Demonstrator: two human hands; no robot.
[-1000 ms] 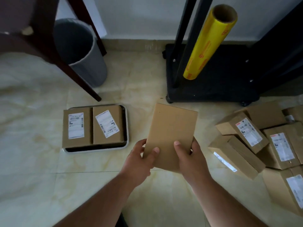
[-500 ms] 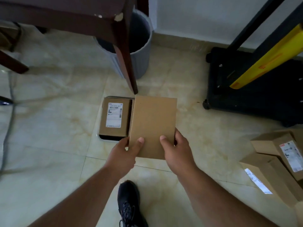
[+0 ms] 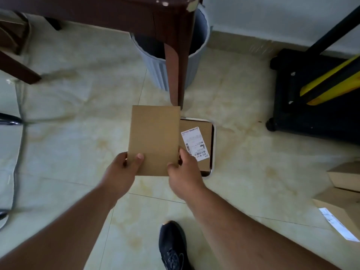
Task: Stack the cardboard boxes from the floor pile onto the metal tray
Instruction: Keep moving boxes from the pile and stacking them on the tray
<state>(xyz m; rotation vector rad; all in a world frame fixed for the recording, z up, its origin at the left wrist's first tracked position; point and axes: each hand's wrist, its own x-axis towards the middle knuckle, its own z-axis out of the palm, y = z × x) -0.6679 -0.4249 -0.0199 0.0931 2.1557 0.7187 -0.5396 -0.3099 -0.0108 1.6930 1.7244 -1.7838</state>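
I hold a plain brown cardboard box [image 3: 154, 139] over the left half of the metal tray [image 3: 213, 152] on the floor. My left hand [image 3: 122, 172] grips its near left corner, thumb on top. My right hand [image 3: 185, 172] grips its near right edge. On the tray's right half lies a labelled box [image 3: 196, 145], label up. The held box hides the tray's left part and whatever lies there. Two more boxes of the floor pile [image 3: 344, 199] show at the right edge.
A dark wooden table leg [image 3: 175, 71] stands just behind the tray, with a grey bin [image 3: 155, 71] behind it. A black wheeled base [image 3: 311, 98] with a yellow film roll [image 3: 331, 82] is at the right. My black shoe [image 3: 173, 246] is below.
The box in my hands has moved left and forward, from covering the tray's right side to covering its left side. The right labelled box is now uncovered.
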